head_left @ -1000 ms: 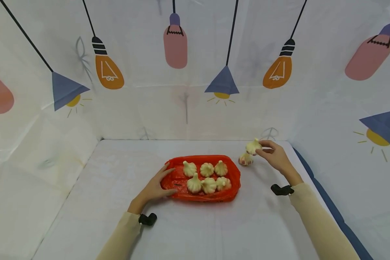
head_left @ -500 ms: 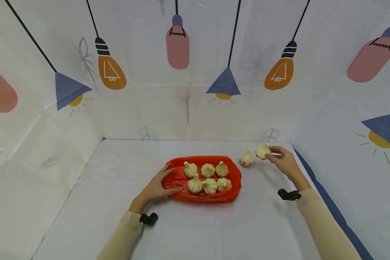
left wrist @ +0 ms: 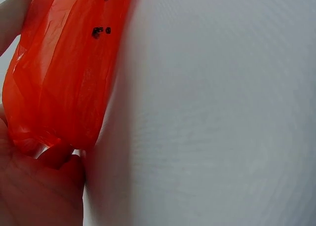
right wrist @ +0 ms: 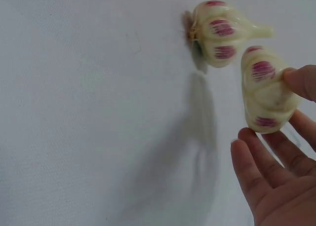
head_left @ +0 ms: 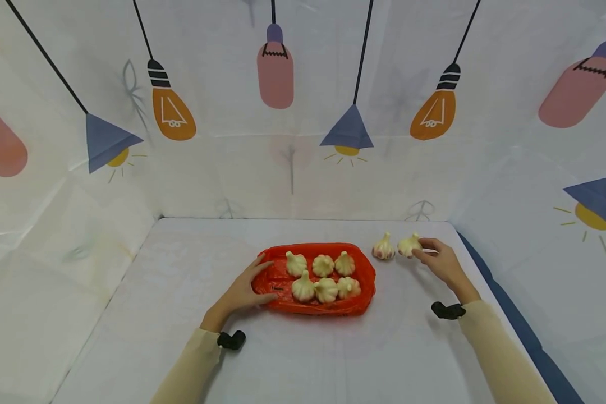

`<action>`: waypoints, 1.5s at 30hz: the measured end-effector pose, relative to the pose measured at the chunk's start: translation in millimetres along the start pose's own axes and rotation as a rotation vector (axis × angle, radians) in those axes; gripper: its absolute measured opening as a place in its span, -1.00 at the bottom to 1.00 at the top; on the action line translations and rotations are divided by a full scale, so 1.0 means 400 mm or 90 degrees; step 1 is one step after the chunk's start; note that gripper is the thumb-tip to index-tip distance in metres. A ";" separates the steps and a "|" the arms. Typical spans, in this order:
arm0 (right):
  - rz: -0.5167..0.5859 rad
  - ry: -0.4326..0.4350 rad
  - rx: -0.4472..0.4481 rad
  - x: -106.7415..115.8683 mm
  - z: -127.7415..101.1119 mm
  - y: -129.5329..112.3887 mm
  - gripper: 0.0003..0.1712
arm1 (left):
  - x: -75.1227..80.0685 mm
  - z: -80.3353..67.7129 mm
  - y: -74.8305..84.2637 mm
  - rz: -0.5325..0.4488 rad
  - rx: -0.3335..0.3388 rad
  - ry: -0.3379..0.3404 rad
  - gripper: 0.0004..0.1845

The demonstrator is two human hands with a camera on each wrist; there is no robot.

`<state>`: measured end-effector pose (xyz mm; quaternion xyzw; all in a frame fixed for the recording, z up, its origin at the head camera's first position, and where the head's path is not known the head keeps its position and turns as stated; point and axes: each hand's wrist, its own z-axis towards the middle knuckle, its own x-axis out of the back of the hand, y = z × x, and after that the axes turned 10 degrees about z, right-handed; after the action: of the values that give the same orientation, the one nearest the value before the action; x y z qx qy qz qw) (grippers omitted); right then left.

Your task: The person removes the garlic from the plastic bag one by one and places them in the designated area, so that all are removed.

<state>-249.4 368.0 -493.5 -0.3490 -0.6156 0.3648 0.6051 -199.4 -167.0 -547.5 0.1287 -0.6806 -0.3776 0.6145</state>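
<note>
My right hand [head_left: 443,264] pinches a garlic bulb [head_left: 408,246] between thumb and fingers at the back right of the table. In the right wrist view the held bulb [right wrist: 264,95] shows purple patches, and a shadow falls on the white surface. Just left of it, a second garlic bulb [head_left: 383,248] rests with its stem up. My left hand [head_left: 238,290] grips the left end of a red plastic-covered tray [head_left: 367,280], thumb on the near side and fingers on the far side. Several garlic bulbs [head_left: 322,265] stand in the tray in two rows.
A white-covered table [head_left: 192,252] runs back to a pale sheet wall [head_left: 222,168] printed with hanging lamps. Dark blue cloth [head_left: 515,325] lies along the table's right edge. Black wrist straps [head_left: 231,340] sit on both wrists.
My right hand moves right with its garlic bulb, away from overlapping the second bulb, then lowers it beside that one. The left hand stays at the tray's left end.
</note>
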 end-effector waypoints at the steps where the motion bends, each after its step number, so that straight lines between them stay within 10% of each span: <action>1: 0.000 0.001 0.000 -0.002 0.000 0.003 -0.22 | -0.001 0.001 0.000 -0.001 0.000 0.000 -0.06; 45: -0.073 0.002 0.002 -0.040 0.012 0.050 -0.35 | -0.004 0.003 -0.006 0.009 -0.009 -0.017 -0.03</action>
<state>-254.0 363.7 -518.5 -0.3127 -0.6333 0.3299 0.6264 -200.8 -167.3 -550.4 0.1143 -0.6868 -0.3797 0.6091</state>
